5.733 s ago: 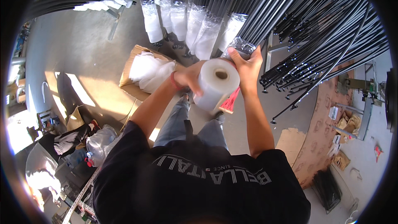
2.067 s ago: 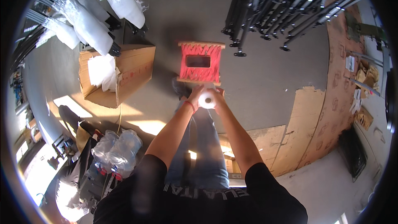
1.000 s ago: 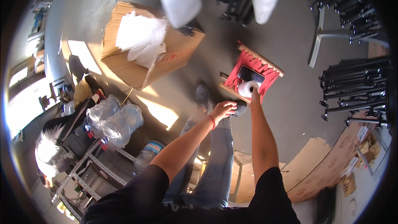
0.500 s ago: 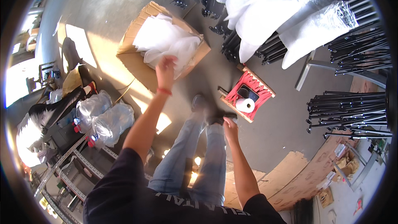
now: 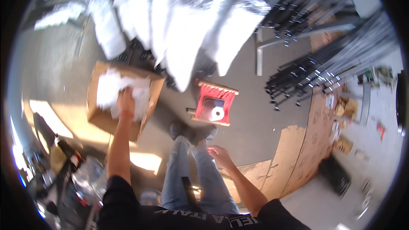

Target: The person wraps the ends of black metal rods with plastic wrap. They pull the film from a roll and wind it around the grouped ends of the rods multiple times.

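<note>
A: Compared with about two seconds ago, the white, translucent cylindrical roll of film [image 5: 214, 114] is out of both hands and on the low wooden stool with red woven strapping [image 5: 229, 98], while the left hand [image 5: 125, 99] has swung over to the open brown cardboard box [image 5: 106, 123]. What does it hold there?

B: At left of the frame, its fingers, bent downward, meet the soft white sheets [image 5: 108, 89] heaped in the box. Blur hides the fingertips; whether they have closed on a sheet, I cannot tell.

A: And the right hand [image 5: 220, 155]?

B: Empty, at lower centre, just right of the jeans. Its fingers are loosely curled and part open, touching nothing that shows. The other arm does the reaching, which is probably why this one hangs idle.

A: Why the roll on the stool?

B: Likely to keep it off the floor and free both hands. It sits end up at centre frame, its core hole showing, near the stool's front edge.

A: The box?

B: Flaps spread, mouth upward, presumably so an arm can dip straight in. Above, across the upper frame, white-wrapped bundles [image 5: 183, 38] hang with their covered ends toward the worker, apparently for easy access.
</note>
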A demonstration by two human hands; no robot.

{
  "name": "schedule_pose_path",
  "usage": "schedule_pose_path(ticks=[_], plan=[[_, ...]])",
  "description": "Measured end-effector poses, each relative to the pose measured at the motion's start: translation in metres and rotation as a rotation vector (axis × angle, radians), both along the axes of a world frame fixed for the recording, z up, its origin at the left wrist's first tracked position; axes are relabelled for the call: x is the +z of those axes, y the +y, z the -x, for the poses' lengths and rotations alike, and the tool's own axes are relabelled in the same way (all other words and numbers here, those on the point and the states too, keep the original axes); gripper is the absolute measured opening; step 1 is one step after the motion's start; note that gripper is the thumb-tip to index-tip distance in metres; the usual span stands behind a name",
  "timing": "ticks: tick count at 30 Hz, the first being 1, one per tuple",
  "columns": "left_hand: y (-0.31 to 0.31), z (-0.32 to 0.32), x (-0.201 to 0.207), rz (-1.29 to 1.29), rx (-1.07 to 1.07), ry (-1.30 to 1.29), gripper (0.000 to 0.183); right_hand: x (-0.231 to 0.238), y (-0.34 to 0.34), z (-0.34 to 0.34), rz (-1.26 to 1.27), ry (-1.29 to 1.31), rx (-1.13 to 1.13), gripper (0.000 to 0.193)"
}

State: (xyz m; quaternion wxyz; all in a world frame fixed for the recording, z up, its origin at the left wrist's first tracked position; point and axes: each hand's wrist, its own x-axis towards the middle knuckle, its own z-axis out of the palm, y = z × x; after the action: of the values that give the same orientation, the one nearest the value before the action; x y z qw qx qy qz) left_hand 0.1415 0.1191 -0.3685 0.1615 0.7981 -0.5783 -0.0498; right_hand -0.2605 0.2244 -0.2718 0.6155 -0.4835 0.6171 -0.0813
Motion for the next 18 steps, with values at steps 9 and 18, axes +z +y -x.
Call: schedule_pose_path(ticks=[9, 18], plan=[[0.043, 0.168, 0.292, -0.013, -0.903, 0.214, 0.006, 0.197, -0.074, -0.033, 0.717, -0.035, 0.397, 0.067], [-0.077, 0.339, 0.423, -0.032, -0.943, 0.813, 0.020, 0.272, -0.118, 0.122, 0.642, -0.116, -0.009, 0.013]])
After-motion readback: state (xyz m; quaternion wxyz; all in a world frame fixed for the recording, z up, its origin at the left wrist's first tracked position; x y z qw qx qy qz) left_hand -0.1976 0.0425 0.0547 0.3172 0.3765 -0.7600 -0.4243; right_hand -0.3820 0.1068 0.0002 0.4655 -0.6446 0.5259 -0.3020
